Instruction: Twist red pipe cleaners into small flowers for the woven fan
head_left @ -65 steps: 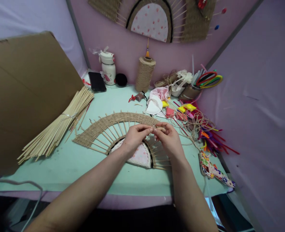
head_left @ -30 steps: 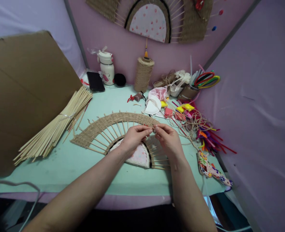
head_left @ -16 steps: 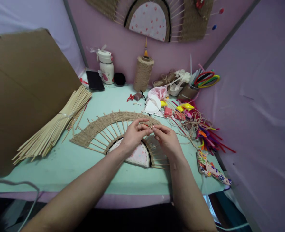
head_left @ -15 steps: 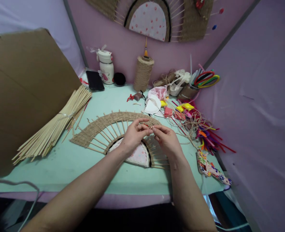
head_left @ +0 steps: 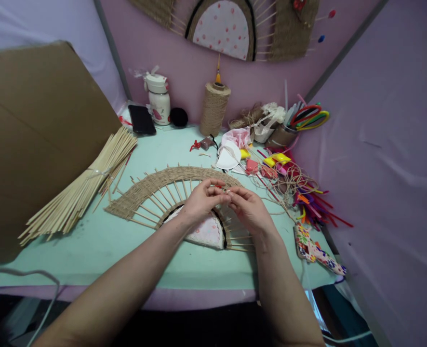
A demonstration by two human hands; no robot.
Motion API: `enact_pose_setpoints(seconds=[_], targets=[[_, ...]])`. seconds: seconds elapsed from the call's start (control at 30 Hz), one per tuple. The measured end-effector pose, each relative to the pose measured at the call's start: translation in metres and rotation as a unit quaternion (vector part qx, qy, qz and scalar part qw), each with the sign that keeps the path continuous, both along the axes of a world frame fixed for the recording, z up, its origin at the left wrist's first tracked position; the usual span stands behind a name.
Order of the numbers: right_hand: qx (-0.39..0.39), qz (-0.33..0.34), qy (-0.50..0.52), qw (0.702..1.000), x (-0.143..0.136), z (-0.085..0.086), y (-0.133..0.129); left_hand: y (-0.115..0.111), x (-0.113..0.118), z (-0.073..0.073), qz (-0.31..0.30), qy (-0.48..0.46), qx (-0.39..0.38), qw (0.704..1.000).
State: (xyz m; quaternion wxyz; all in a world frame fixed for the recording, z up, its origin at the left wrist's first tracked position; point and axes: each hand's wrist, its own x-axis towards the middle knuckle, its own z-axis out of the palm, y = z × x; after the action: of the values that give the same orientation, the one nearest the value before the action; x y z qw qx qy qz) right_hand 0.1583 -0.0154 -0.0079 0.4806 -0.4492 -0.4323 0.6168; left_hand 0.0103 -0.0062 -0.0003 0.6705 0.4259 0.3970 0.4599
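Above a woven fan (head_left: 170,176), my left hand (head_left: 203,198) and my right hand (head_left: 247,205) meet fingertip to fingertip. Both are closed in a pinch on something tiny; a bit of red (head_left: 219,187) shows between the left fingers, too small to name. The fan lies flat, with a twine band across thin sticks and a white half-round centre (head_left: 206,230) dotted pink and edged in black. My hands and forearms hide the fan's right side and part of its centre.
A bundle of thin sticks (head_left: 79,185) leans by a cardboard sheet (head_left: 43,130) at left. Behind stand a twine spool (head_left: 215,108), a bottle (head_left: 159,101) and a phone (head_left: 142,120). At right are pipe cleaners (head_left: 318,207), scissors (head_left: 311,115) and a flower-patterned glue gun (head_left: 316,250).
My fingertips have shifted slightly and closed in on each other, with the small thing between them now more hidden. The fan and the things around it have stayed in place.
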Motion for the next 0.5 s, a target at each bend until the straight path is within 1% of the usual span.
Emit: enact_pose_setpoints(seconds=[0.1,0.17,0.3,0.5], targets=[[0.046,-0.04,-0.006,0.998,-0.0009,-0.0002,0.0018,0.0005,-0.0002,-0.0021,-0.001,0.014,-0.005,1.0],[0.051,-0.062,-0.009,0.997,-0.0012,0.0001,0.0027,0.0006,-0.0001,-0.0042,-0.019,0.009,-0.021,1.0],[0.037,-0.05,0.013,0.998,-0.0022,0.0004,0.0026,0.0002,0.0005,-0.007,-0.052,-0.039,-0.052,0.997],[0.009,-0.032,0.052,0.998,-0.0047,0.0023,0.0009,-0.0005,0.0001,-0.0023,-0.054,-0.102,-0.103,0.988]])
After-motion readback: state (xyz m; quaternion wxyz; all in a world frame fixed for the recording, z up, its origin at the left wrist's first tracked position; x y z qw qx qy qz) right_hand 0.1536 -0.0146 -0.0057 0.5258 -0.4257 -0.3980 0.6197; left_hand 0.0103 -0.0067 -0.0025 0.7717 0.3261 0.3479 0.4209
